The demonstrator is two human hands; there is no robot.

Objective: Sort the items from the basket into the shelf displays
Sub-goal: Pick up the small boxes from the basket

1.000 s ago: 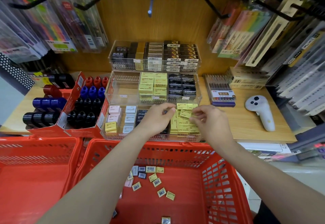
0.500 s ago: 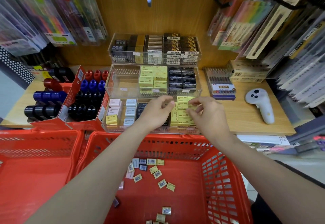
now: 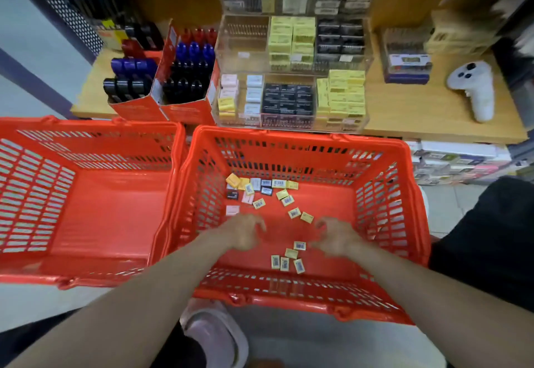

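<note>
Both hands hang inside the right red basket (image 3: 384, 147). My left hand (image 3: 245, 230) is low over the basket floor, fingers loosely curled and blurred, holding nothing visible. My right hand (image 3: 336, 234) is beside it, also loosely curled, just right of a small cluster of yellow eraser packs (image 3: 289, 259). Several more small packs (image 3: 260, 188), yellow, white, pink and black, lie at the far side of the basket floor. The clear tiered display (image 3: 291, 124) on the shelf holds rows of yellow, black, white and pink packs.
A second red basket (image 3: 86, 208) stands to the left with nothing in it. Red cartons of markers (image 3: 185, 78) sit left of the display. A white controller (image 3: 476, 87) lies on the wooden shelf (image 3: 433, 124) at right. My shoe (image 3: 213, 336) shows below the basket.
Both hands left the yellow packs in the display's front right compartment and dropped down into the right basket. The camera tilted downward.
</note>
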